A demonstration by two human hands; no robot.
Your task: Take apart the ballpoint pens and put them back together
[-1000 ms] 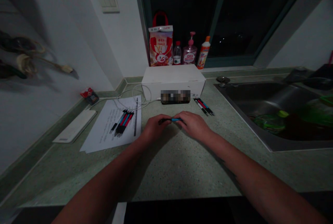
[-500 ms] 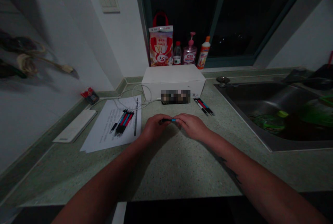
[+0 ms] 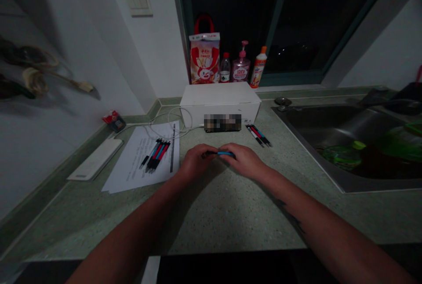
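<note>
A blue and black pen [image 3: 225, 153] lies level between my two hands, above the counter in front of the phone. My left hand [image 3: 196, 161] is closed on its black end. The fingers of my right hand [image 3: 244, 159] pinch it near the blue barrel, which shows between the hands. To the left, several blue, red and black pens [image 3: 157, 154] rest in a bunch on printed paper sheets [image 3: 128, 161]. Beyond my right hand, a few more pens [image 3: 259, 135] lie side by side on the counter.
A phone [image 3: 223, 123] leans against a white box [image 3: 220, 97], with a white cable running left to a white power bank [image 3: 95, 161]. Bottles and a red bag [image 3: 204, 60] stand behind the box. At right is a metal sink [image 3: 316, 165] holding green items.
More of the pen's blue barrel shows between my hands, and my right fingers have shifted slightly along it. The other pens and the papers stay where they were.
</note>
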